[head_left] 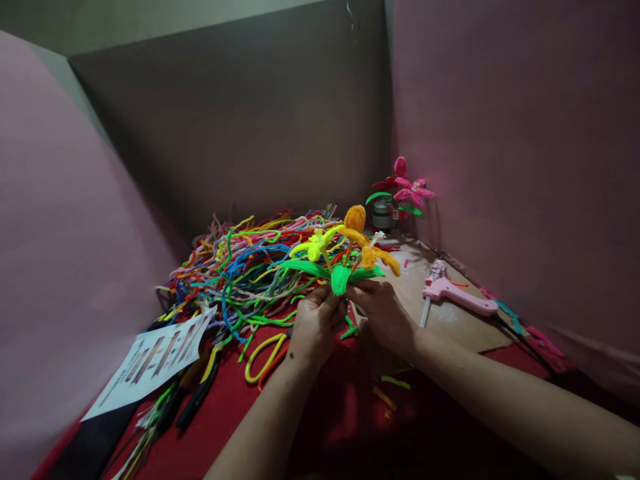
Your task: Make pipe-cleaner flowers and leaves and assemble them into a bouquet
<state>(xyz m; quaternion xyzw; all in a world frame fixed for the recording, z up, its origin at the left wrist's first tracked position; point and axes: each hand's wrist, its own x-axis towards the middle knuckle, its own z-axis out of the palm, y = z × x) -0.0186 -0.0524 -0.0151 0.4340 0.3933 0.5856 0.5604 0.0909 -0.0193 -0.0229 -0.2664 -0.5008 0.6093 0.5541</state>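
Note:
A pipe-cleaner flower bunch with an orange bud [355,219], an orange bloom [371,257], a yellow bloom [315,247] and green leaves [341,280] stands upright between my hands. My left hand [316,323] pinches its base from the left, just under the leaves. From the right, the fingers of my right hand [384,312] close on the base below the right leaf. The stem below the leaves is mostly hidden by my fingers.
Behind lies a heap of coloured pipe cleaners [250,267]. At left are a printed sheet [155,363] and pliers [203,387]; yellow-orange handles [265,360] lie nearer. At right, a pink glue gun [460,295] rests on a board [470,331]. Pink flowers [413,191] stand behind.

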